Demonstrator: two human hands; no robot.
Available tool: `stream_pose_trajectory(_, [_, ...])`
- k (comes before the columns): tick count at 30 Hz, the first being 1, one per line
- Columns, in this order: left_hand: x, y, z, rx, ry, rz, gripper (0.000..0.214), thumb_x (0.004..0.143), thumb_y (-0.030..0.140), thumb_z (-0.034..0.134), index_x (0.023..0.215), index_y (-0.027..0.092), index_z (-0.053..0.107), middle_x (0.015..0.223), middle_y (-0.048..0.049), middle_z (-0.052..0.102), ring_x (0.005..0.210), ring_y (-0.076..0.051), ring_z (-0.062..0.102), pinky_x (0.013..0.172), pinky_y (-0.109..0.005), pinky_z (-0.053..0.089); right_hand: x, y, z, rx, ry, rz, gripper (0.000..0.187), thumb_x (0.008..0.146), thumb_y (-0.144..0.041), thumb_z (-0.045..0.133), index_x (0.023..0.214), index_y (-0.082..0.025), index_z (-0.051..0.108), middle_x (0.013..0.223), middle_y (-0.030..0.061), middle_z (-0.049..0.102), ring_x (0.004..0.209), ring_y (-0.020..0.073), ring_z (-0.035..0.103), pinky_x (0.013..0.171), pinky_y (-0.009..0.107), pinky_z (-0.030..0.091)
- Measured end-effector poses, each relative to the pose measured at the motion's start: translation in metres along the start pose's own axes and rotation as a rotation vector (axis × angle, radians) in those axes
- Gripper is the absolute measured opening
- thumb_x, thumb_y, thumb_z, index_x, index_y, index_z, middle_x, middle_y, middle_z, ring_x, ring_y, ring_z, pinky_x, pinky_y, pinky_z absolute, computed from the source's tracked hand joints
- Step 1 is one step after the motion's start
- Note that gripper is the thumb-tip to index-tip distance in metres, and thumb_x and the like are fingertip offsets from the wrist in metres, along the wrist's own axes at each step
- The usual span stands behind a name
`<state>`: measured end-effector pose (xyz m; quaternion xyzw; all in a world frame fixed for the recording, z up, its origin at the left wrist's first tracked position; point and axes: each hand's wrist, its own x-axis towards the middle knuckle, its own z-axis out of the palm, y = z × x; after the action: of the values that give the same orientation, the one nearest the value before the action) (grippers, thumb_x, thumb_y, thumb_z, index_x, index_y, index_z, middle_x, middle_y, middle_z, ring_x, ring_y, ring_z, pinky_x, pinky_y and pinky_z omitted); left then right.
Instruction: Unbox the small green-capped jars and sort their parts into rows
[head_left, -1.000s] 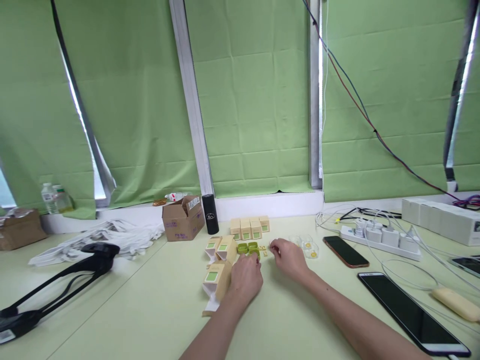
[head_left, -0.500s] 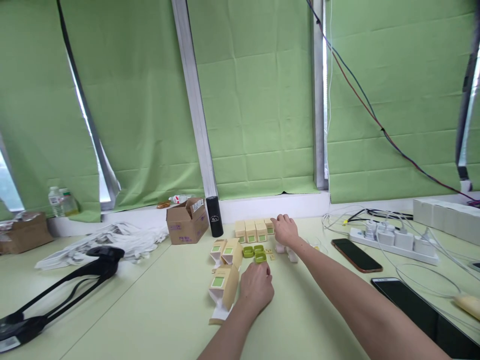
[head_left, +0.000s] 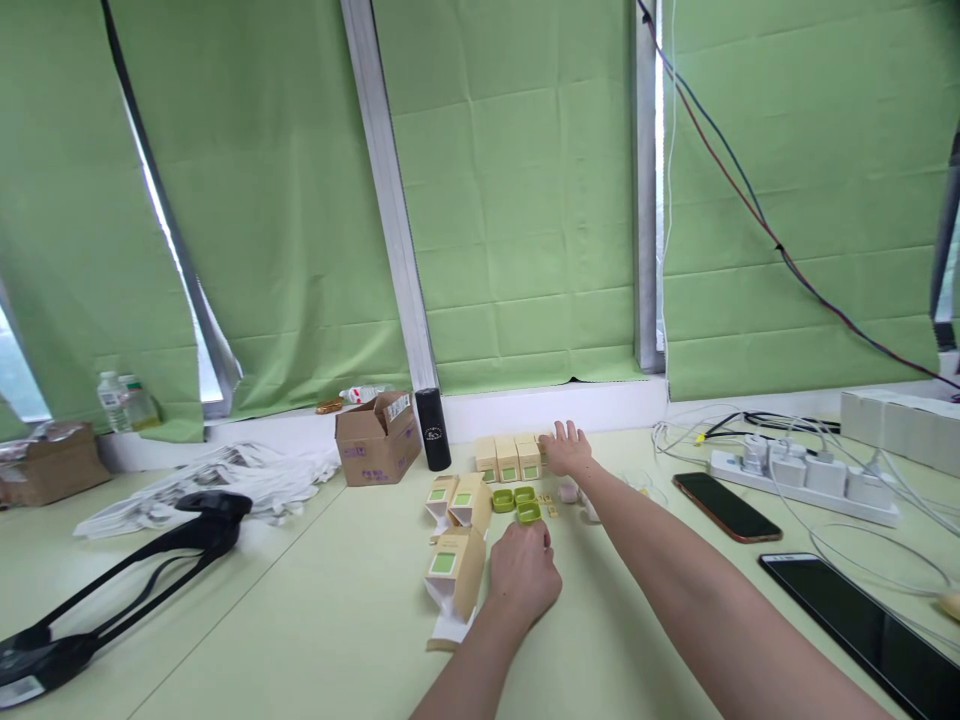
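My left hand (head_left: pixel 525 570) rests on the table with its fingers curled closed, just in front of a small green tray (head_left: pixel 528 512). What its fingers hold, if anything, is hidden. Farther out, my right hand (head_left: pixel 568 452) has its fingers spread beside the right end of a row of small cream boxes (head_left: pixel 507 460); it hides part of the last box. More little green trays (head_left: pixel 503 500) sit between the hands, beside small yellowish pieces (head_left: pixel 553 506). Left of my left hand are open cream boxes with green labels (head_left: pixel 457 560), their white flaps out. Small pale objects (head_left: pixel 568 492) lie below my right wrist.
Behind the boxes stand a black cylinder (head_left: pixel 432 430) and a cardboard carton (head_left: pixel 377 445). White bundled material (head_left: pixel 225 480) and a black strapped device (head_left: pixel 202 530) lie left. To the right are two phones (head_left: pixel 726 506), a power strip (head_left: pixel 806 485) and loose cables.
My right hand's fingers have opened and spread at the end of the box row. My left hand stays closed near the green tray. The view has shifted slightly.
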<state>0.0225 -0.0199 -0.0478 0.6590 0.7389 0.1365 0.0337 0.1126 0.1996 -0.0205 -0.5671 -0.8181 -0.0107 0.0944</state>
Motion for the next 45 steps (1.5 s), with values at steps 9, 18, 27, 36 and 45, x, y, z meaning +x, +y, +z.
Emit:
stream_pose_trajectory(9, [0.004,-0.003,0.007,-0.004,0.029,-0.044,0.026,0.092,0.026,0.055,0.112,0.018,0.069,0.109,-0.0156,0.072,0.104,-0.029,0.068,0.086,-0.035,0.050,-0.015,0.004,-0.001,0.021,0.078,-0.074,0.057,0.090,-0.013,0.053,0.147,-0.017,0.043,0.149,0.0164,0.054,0.154,0.0306,0.019,0.119,0.049,0.014])
stream_pose_trajectory(18, [0.008,-0.005,0.006,0.043,0.060,-0.088,0.024,0.095,0.022,0.050,0.104,0.013,0.070,0.105,-0.0182,0.075,0.105,-0.030,0.069,0.085,-0.035,0.049,-0.035,0.015,-0.014,0.109,0.202,-0.052,0.049,0.083,-0.002,0.059,0.130,-0.017,0.051,0.129,0.0162,0.061,0.123,0.0286,0.054,0.106,0.038,0.030])
stream_pose_trajectory(27, [0.007,-0.008,0.001,-0.026,0.077,-0.080,0.021,0.095,0.018,0.050,0.100,0.013,0.070,0.102,-0.0171,0.075,0.100,-0.028,0.070,0.081,-0.033,0.048,-0.090,0.029,-0.042,0.429,0.311,-0.065,0.042,0.089,-0.014,0.054,0.127,-0.023,0.039,0.128,0.0100,0.056,0.107,0.0203,0.062,0.081,0.028,0.045])
stream_pose_trajectory(36, [0.007,-0.007,-0.004,-0.320,0.256,0.036,0.030,0.087,0.001,0.048,0.104,0.015,0.067,0.105,-0.0111,0.070,0.106,-0.023,0.065,0.091,-0.030,0.047,-0.184,0.030,-0.010,0.870,0.250,-0.318,0.038,0.080,-0.016,0.060,0.114,-0.026,0.044,0.115,0.0061,0.060,0.097,0.0220,0.062,0.078,0.034,0.053])
stream_pose_trajectory(45, [0.016,-0.012,0.021,-0.664,0.242,0.133,0.062,0.066,-0.007,0.051,0.121,0.013,0.069,0.118,-0.0130,0.070,0.111,-0.024,0.065,0.098,-0.035,0.050,-0.203,0.036,0.017,1.024,0.205,-0.384,0.067,0.072,-0.011,0.063,0.134,-0.029,0.044,0.131,0.0100,0.050,0.112,0.0258,0.058,0.075,0.035,0.058])
